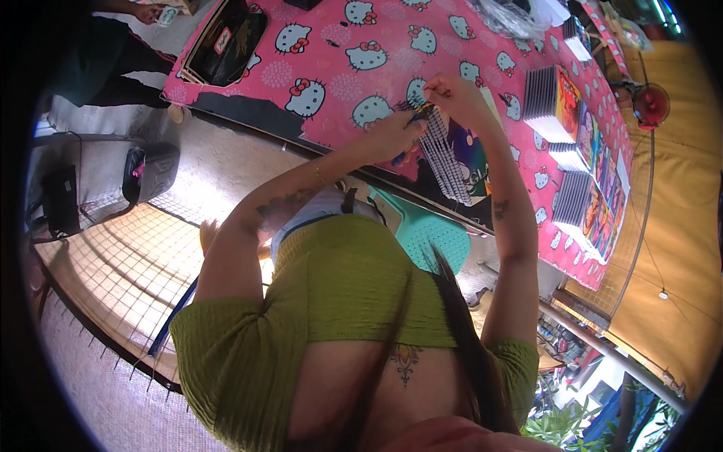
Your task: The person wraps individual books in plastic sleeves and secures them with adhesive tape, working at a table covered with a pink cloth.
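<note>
My left hand [395, 137] is closed around a small blue-and-yellow tool [401, 158] that looks like pliers; its tip is beside the far end of a stack of spiral-bound notebooks [444, 160]. The stack lies near the table's front edge, with its coils in a row and dark, colourful covers facing up. Above that same end, my right hand [456, 96] is raised with thumb and fingers pinched together. Whatever is between those fingers is too small to make out.
A pink table cover [339, 53] with cat faces is torn along the front. Stacks of notebooks [580, 203] stand at the right, clear plastic [512, 19] at the back. A dark tray [226, 45] is at the far left, near another person's hand [148, 13]. A teal stool [437, 235] is below the table.
</note>
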